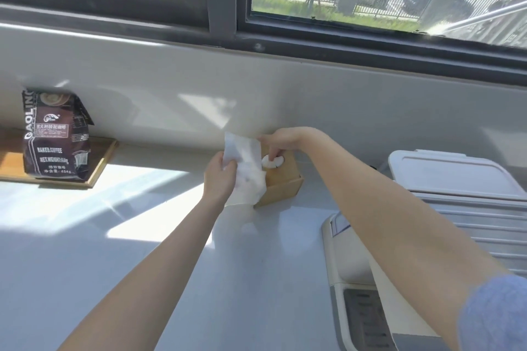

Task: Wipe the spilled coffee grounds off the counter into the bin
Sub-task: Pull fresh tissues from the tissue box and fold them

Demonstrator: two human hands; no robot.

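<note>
Head view: one loose tissue (pixel 245 171), one wooden tissue box (pixel 282 184), one coffee bag (pixel 55 137) on one tray (pixel 99 164). Your left hand (pixel 219 177) grips the tissue, long axis upright, just left of the box on the counter (pixel 142 236). Your right hand (pixel 278 141) pinches the next tissue (pixel 272 162) at the box opening. The grounds cannot be made out, and your arm hides part of the grey lidded container (pixel 453 177).
</note>
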